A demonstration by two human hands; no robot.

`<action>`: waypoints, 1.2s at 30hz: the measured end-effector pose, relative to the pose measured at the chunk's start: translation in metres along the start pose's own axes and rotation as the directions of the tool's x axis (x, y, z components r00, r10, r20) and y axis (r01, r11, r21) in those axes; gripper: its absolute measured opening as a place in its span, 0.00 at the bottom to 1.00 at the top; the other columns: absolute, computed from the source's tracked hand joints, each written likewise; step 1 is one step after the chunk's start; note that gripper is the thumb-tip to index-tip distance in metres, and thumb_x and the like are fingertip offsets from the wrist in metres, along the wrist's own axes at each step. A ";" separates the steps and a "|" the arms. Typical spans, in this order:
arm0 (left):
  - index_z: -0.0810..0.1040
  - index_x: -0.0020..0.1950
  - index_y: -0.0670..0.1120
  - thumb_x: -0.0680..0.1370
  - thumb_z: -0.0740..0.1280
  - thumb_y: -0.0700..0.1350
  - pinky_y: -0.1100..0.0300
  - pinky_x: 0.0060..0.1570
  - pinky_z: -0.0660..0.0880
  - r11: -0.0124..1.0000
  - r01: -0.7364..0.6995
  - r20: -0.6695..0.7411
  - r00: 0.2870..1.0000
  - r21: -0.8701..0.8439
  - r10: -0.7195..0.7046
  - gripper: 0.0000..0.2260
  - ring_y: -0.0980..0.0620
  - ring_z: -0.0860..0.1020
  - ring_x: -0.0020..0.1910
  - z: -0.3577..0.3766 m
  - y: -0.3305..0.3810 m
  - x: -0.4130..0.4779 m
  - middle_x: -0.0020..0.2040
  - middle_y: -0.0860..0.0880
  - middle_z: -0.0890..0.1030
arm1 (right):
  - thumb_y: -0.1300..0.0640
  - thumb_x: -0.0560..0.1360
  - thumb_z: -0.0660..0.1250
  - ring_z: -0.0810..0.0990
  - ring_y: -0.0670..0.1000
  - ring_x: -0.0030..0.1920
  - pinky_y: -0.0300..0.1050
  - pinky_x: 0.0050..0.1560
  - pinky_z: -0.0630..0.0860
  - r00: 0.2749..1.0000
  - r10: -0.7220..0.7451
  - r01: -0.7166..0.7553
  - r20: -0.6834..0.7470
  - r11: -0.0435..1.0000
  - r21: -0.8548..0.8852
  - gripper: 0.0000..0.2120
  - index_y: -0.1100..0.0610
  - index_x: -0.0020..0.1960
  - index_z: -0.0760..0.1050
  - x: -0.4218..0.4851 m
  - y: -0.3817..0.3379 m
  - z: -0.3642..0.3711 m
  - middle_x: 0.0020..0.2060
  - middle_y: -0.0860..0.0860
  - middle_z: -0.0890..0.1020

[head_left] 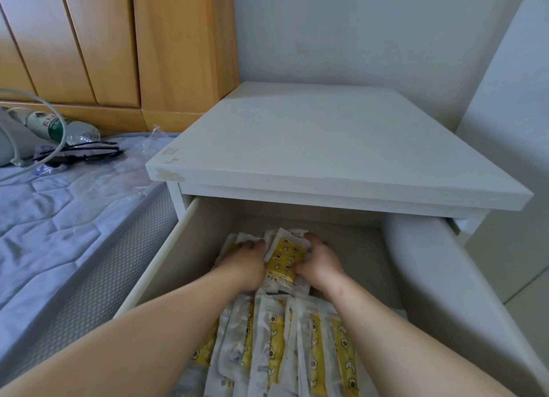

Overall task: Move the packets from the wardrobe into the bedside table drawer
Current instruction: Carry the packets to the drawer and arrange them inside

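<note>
At the far left, a bed [68, 212] with a pale blue quilted cover is seen. On it lie a plastic bottle [56, 126] with a green label, a grey tube [44, 108] and some black cords [89, 153]. Behind the bed, a wooden wardrobe [118, 40] with closed doors is seen.

Just beside the bed stands a white bedside table [326, 147]. Its drawer [166, 257] is pulled out wide. The drawer is partly filled with packets. A row of packets [282, 352] in clear wrap with yellow cartoon prints is laid at the near end, between the two bare arms.

The left hand [246, 263] is laid flat on a small pile of packets [237, 242] farther back in the drawer. Its fingers are spread and pressed down on the pile, and nothing is gripped.

Right next to it, one yellow packet [286, 260] is held up at a tilt on top of the back pile. It is touched by the left hand on one side.

The right hand [320, 263] is curled around the other side of the yellow packet, so this grip is closed on it.

At the far right, a white curved thing [430, 263] is seen beside the drawer, and a pale tiled floor [528, 292] is seen past it.
</note>
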State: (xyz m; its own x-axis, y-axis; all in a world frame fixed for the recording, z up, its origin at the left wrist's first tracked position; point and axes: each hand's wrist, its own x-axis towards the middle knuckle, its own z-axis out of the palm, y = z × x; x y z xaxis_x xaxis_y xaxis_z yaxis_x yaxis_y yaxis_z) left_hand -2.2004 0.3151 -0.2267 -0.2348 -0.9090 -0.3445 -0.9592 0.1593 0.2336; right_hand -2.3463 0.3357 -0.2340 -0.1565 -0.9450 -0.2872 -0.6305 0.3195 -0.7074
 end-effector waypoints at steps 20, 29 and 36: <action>0.50 0.78 0.53 0.76 0.63 0.60 0.45 0.75 0.47 0.996 -0.086 0.108 0.990 -0.005 0.086 0.36 0.43 0.44 0.77 0.004 -0.010 0.001 0.79 0.49 0.46 | 0.61 0.76 0.65 0.74 0.55 0.64 0.40 0.58 0.71 0.993 0.074 -0.069 -0.087 0.996 0.051 0.21 0.57 0.68 0.69 -0.001 0.001 0.001 0.65 0.55 0.74; 0.43 0.78 0.51 0.79 0.61 0.53 0.42 0.74 0.44 0.999 -0.008 0.123 0.992 0.035 0.003 0.35 0.39 0.35 0.75 -0.003 0.000 -0.009 0.77 0.53 0.37 | 0.64 0.78 0.53 0.53 0.60 0.74 0.56 0.73 0.56 0.985 -0.120 0.158 0.127 0.920 -0.359 0.30 0.43 0.75 0.56 -0.008 -0.007 0.008 0.76 0.46 0.55; 0.44 0.78 0.53 0.83 0.47 0.56 0.41 0.74 0.42 0.997 -0.009 0.158 0.988 0.082 -0.004 0.25 0.40 0.35 0.75 0.005 -0.007 -0.001 0.78 0.53 0.42 | 0.39 0.78 0.53 0.54 0.56 0.75 0.55 0.72 0.54 0.991 -0.024 0.082 0.132 0.888 -0.453 0.30 0.51 0.76 0.56 -0.007 -0.006 0.001 0.76 0.49 0.57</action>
State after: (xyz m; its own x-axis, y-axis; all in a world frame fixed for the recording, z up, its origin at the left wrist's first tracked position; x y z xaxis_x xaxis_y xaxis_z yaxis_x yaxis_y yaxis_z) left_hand -2.1943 0.3169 -0.2321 -0.2527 -0.8376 -0.4844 -0.9667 0.1983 0.1615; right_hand -2.3408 0.3402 -0.2286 -0.0393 -0.9347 -0.3532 -0.9170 0.1741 -0.3589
